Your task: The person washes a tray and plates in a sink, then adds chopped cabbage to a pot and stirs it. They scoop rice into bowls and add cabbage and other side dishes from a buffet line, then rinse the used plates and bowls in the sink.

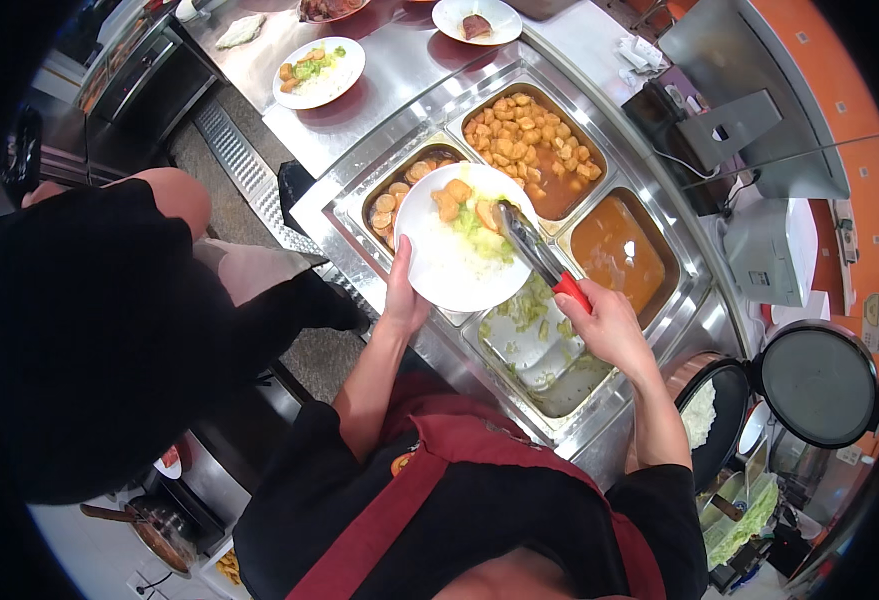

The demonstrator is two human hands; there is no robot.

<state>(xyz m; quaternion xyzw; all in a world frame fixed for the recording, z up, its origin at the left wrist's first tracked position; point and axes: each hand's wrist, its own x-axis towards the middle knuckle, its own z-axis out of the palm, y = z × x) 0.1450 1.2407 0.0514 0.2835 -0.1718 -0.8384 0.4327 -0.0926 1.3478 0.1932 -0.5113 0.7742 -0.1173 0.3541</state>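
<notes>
My left hand [405, 294] grips the near left rim of a white plate [428, 281] held above the steel food pans. On the plate lie white rice [450, 240], chopped green vegetable [484, 236] and several golden-brown pieces [450, 199]. In my right hand [608, 324] are metal tongs with red handles [540, 251]; their tips meet a brown piece at the plate's right side. Partly hidden under the plate is a pan of round brown slices [385, 210]. Beyond it sits a pan of brown chunks in sauce [522, 135].
An orange-brown sauce pan [619, 247] is at right; a pan with scattered greens [552, 360] lies nearest me. A filled plate [319, 73] and a plate with meat [477, 21] stand on the counter. A co-worker [124, 315] is close at left. An open-lidded rice cooker [713, 412] stands at right.
</notes>
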